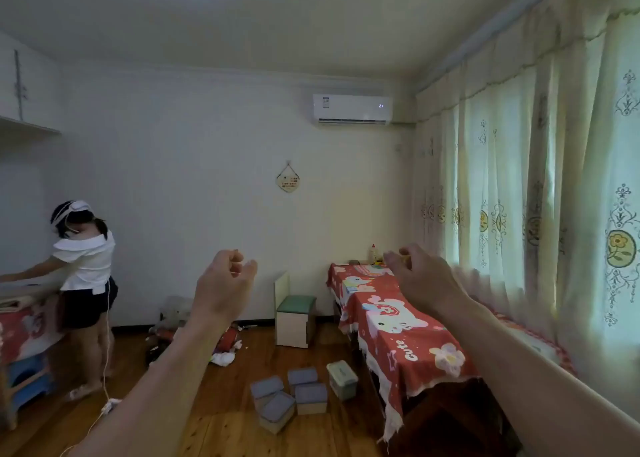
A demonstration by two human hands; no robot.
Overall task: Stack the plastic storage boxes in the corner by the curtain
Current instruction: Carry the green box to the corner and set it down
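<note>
Several small plastic storage boxes lie scattered on the wooden floor near the table's front end: grey-lidded ones (277,406) in a loose cluster and a pale green-lidded one (342,378) tilted beside the table. My left hand (223,285) is raised in front of me, fingers loosely curled, holding nothing. My right hand (420,276) is raised too, fingers loosely curled and empty. Both hands hover high above the boxes. The patterned curtain (519,196) hangs along the right wall.
A long table under a red cartoon cloth (398,325) runs beside the curtain. A small green-topped stool cabinet (294,319) stands by the far wall. Clutter (225,349) lies on the floor. A person (85,283) stands at the left by another table.
</note>
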